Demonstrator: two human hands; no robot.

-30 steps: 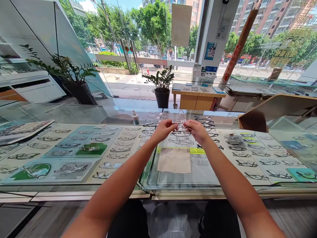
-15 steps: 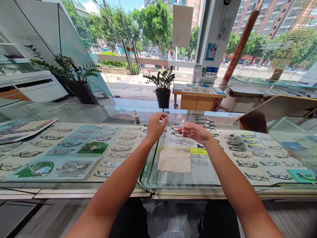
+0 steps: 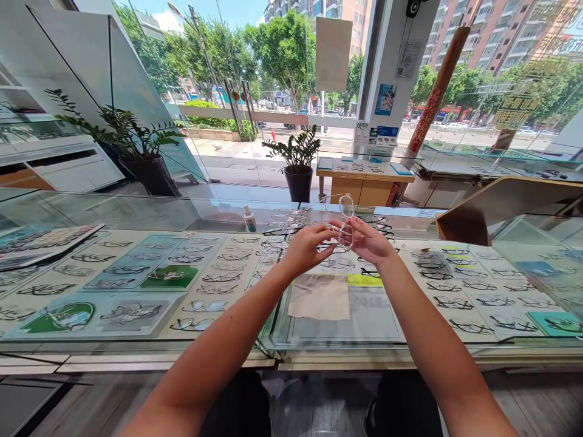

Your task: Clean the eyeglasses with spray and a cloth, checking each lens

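A pair of thin-rimmed eyeglasses is held up on edge above the glass counter, one round lens over the other. My right hand grips it near the bridge with thumb and fingers. From the other side my left hand reaches in, its fingers closed at the lower lens and temple; the exact contact is hard to make out. The upper temple sticks out to the left. Below both hands, a beige cleaning cloth lies flat on the countertop.
A small white spray bottle stands on the counter left of my hands. Rows of eyeglass frames lie under the glass on both sides. A brown wooden stand is at the right, a potted plant beyond the counter.
My left hand has moved right and down, from the far end of a temple to the lens by my right hand. The eyeglasses are slightly higher and turned more upright.
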